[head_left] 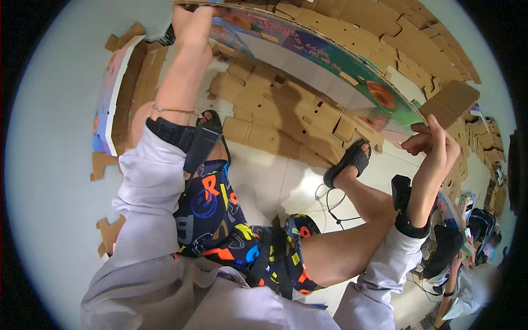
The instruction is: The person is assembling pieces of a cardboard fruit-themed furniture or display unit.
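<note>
A long printed cardboard panel (360, 77), coloured blue, green and red with a large pale area, stretches between my hands in front of me. My left hand (192, 25) is closed on its left end near the top of the view; the fingertips are partly hidden. At the other end, my right hand (437, 144) has its fingers curled at the panel's lower right corner. A plain brown flap (450, 103) juts out beside that corner. Black straps circle both my wrists.
Flattened brown cardboard sheets (280, 113) cover much of the floor beyond my feet. On the left leans an open printed carton piece (113, 99). A thin black cable (336, 219) lies by my right foot. Another person (459, 280) is at the lower right among more cardboard.
</note>
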`<control>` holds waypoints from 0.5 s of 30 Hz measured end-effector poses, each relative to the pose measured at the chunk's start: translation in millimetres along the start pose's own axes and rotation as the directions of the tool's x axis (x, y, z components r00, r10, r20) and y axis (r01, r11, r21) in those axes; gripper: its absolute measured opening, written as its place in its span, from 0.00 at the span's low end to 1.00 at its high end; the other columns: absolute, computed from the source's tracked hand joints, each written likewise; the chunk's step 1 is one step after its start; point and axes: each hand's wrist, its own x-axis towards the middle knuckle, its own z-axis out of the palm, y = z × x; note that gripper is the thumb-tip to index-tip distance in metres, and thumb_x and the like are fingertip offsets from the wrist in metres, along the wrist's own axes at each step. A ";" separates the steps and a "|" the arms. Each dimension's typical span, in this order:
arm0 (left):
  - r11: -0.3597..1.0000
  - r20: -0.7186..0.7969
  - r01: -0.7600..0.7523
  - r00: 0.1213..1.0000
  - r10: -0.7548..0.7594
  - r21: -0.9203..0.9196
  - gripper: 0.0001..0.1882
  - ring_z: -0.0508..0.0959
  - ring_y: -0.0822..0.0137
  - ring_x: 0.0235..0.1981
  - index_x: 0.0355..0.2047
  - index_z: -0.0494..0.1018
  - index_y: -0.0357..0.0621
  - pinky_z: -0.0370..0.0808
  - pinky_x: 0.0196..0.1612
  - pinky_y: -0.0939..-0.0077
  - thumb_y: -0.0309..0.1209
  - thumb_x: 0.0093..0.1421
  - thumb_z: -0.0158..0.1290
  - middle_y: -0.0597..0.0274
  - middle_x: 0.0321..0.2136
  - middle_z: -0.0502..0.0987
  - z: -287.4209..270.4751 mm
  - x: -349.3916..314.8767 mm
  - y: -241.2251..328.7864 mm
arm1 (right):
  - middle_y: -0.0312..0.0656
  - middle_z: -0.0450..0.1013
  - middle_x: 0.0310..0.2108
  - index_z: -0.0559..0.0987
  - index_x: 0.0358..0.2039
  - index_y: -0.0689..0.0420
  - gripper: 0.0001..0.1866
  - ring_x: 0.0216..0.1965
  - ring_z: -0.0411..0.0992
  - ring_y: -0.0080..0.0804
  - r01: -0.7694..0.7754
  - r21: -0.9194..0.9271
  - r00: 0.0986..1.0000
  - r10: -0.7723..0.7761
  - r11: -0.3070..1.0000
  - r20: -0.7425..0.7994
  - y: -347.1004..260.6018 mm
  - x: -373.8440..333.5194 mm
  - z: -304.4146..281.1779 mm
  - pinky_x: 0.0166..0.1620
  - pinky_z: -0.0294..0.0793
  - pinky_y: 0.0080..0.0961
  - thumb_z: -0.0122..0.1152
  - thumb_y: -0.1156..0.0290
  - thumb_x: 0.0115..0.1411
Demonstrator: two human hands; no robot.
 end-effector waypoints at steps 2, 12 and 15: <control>0.996 0.035 0.036 0.999 -0.033 -0.078 0.20 0.73 0.67 0.38 0.43 0.65 0.35 0.70 0.40 0.75 0.19 0.47 0.47 0.56 0.38 0.72 -12.5 5.9 -3.6 | 0.44 0.70 0.11 0.77 0.22 0.69 0.23 0.12 0.66 0.24 0.021 -0.052 1.000 -0.021 0.998 -0.001 3.1 3.9 -6.8 0.19 0.62 0.16 0.50 0.57 0.57; 0.988 0.345 -0.150 0.930 0.130 0.032 0.14 0.71 0.71 0.31 0.33 0.68 0.35 0.68 0.36 0.80 0.20 0.41 0.47 0.61 0.28 0.73 -5.5 -23.4 15.8 | 0.46 0.70 0.12 0.76 0.27 0.69 0.25 0.14 0.65 0.26 -0.113 -0.008 0.977 0.110 0.994 -0.184 28.6 25.9 -56.6 0.20 0.60 0.18 0.45 0.56 0.59; 0.982 0.391 -0.190 0.905 0.165 0.024 0.11 0.69 0.73 0.27 0.28 0.67 0.36 0.67 0.33 0.81 0.22 0.40 0.47 0.64 0.24 0.71 -1.2 -25.8 24.2 | 0.45 0.70 0.12 0.76 0.25 0.67 0.26 0.13 0.65 0.25 -0.093 -0.036 0.980 0.085 0.995 -0.181 31.4 27.8 -57.4 0.20 0.60 0.18 0.45 0.53 0.59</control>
